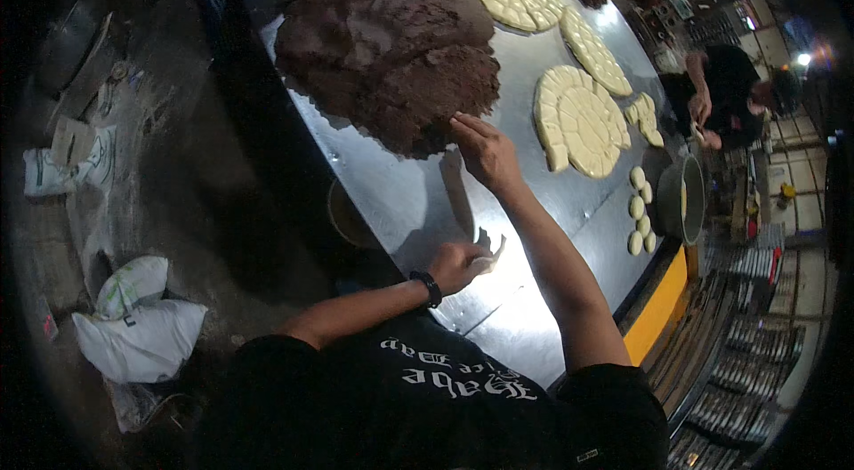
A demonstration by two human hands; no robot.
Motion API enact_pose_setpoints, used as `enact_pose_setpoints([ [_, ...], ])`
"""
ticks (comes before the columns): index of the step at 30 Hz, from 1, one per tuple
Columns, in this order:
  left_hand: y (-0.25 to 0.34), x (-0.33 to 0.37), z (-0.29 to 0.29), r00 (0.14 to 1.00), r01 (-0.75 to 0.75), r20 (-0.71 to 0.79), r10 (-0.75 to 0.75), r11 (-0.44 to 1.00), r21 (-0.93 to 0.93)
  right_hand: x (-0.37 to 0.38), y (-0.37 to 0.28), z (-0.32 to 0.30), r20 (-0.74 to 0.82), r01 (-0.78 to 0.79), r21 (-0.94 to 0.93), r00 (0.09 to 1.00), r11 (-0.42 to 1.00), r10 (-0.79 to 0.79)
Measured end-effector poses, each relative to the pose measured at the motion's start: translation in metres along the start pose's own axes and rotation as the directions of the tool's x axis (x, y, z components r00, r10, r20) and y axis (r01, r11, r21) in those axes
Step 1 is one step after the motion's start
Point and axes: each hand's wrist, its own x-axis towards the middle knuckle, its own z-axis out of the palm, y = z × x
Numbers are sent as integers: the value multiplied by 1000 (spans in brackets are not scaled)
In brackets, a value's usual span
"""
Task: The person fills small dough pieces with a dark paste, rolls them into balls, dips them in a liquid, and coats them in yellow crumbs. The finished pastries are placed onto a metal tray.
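Left hand [456, 268] is pinching a thin flap of pale dough [491, 260], fingers clamped on it, over the near end of the steel table [578, 234]. Right hand [485, 152] is touching the dark mound [382, 48] at its lower-right edge, fingers close together; can't tell if they're gripping any. Mound is crowding the table's left edge; bare metal is running between it and the divided dough round [583, 121].

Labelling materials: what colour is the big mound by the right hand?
Dark brown; the mound shows best in the head view.
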Motion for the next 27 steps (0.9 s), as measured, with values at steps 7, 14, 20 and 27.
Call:
enact_pose_setpoints([
  [7,29,-33,-82,976,171,65,-208,545,-821,14,28,31,247,110,-89,965,990,-85],
  [14,43,2,-116,912,-49,-213,-350,424,-904,26,24,5,388,56,-219,921,974,34],
  [20,-3,21,-38,955,-23,-209,-209,651,-759,-108,-22,-60,309,-459,842,842,285,442],
  [27,25,-12,88,901,325,122,-417,460,-827,-264,-86,-67,-124,-379,187,906,906,405],
])
